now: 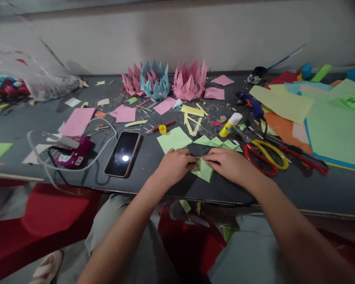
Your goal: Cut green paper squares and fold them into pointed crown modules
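Note:
Near the table's front edge, a small piece of folded green paper [203,172] lies between my two hands. My left hand [177,162] has its fingertips closed on the paper's upper left side. My right hand [226,161] pinches its upper right side, and the fingertips of both hands almost meet. Just behind them are a flat green paper sheet [174,139] and a row of folded green paper points [217,142]. To the right of the row stands a tilted yellow glue stick [230,124], its yellow cap [162,129] lying farther left.
Scissors with red and yellow handles [266,157] lie right of my right hand, before stacked coloured paper [337,126]. A phone [123,154] and a purple power adapter [77,154] with cables are on the left. Folded pink [189,85] and blue [155,83] paper crowns stand behind.

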{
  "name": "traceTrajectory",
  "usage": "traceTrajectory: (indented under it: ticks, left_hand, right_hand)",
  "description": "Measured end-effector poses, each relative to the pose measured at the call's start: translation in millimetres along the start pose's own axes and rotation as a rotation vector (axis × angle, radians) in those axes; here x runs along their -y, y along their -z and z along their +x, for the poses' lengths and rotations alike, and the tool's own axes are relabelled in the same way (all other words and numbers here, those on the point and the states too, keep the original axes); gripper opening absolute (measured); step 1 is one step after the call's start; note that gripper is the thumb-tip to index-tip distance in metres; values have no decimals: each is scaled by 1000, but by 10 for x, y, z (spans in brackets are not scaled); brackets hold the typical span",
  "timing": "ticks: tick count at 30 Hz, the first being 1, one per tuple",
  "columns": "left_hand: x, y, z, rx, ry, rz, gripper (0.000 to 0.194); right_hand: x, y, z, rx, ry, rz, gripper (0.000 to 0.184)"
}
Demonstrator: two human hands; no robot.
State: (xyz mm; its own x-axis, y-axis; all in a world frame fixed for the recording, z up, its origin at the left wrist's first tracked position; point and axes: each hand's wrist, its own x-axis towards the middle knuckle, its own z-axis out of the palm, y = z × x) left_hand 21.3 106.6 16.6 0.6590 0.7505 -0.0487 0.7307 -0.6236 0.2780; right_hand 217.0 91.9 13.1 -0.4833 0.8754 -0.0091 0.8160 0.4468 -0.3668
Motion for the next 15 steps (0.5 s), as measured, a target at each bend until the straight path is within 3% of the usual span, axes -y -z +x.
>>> traceTrajectory:
  ticks: [5, 12, 15]
  left_hand:
    - [-4, -13, -14, -1, -41, 13, 34]
    - [-27, -31, -47, 4, -44, 77, 31]
    - [-40, -25, -61, 6, -40, 81, 33]
  right_hand:
    - [57, 34, 9, 45, 17, -105, 25]
    - [183, 86, 9, 98, 53, -276, 23]
    - [213, 88, -24, 92, 4, -281, 23]
